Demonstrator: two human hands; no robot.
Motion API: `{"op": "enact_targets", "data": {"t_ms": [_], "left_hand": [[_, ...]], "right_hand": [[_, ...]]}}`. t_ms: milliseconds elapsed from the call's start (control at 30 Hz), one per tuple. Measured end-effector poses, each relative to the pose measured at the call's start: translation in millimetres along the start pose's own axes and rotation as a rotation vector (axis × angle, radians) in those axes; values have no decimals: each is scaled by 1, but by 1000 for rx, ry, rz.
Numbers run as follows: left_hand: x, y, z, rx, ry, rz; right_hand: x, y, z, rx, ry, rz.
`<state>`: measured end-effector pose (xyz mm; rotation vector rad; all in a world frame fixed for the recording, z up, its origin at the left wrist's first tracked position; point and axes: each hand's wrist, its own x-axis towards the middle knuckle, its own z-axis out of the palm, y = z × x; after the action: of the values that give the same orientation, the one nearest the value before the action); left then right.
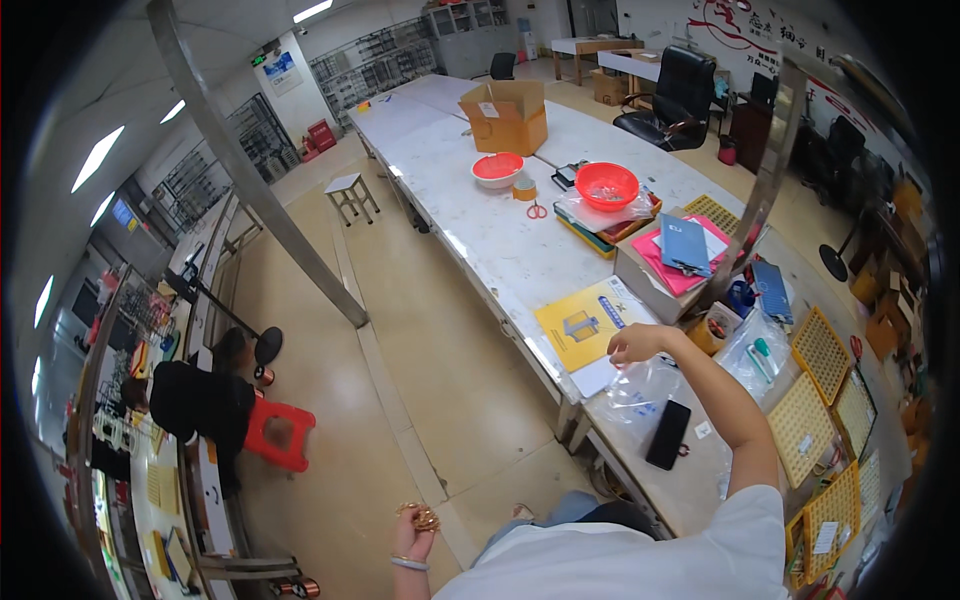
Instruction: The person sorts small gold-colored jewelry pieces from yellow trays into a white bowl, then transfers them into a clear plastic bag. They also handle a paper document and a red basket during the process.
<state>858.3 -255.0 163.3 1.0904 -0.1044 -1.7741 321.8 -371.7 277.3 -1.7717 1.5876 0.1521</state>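
Low in front of me, over the floor, my left hand [412, 540] is closed around a small bunch of gold-coloured pieces [427, 518]; their exact kind is too small to tell. My right arm reaches across the table corner. There my right hand [640, 343] has its fingers bent down and pinched at the upper edge of a clear plastic bag [636, 395]. Just beyond those fingers lies a yellow printed booklet [580, 325] with white paper under it. A black phone [668, 436] rests on the table below the bag.
The long white table [430, 170] carries a cardboard box [503, 118], red bowls [607, 186], scissors [537, 211] and a blue clipboard [684, 245]. Yellow perforated trays [803, 428] lie at right. A metal post [255, 160] rises at left. Behind it, a person [200, 402] sits near a red stool [281, 434].
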Motion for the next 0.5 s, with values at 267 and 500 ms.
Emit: {"op": "enact_targets", "data": {"t_ms": [267,500], "left_hand": [[109,80,41,-112,193,69],[244,147,115,-172,210,-3]], "right_hand": [[187,8,-48,563,-120,-42],[395,68,-126,1088,106,79]]}}
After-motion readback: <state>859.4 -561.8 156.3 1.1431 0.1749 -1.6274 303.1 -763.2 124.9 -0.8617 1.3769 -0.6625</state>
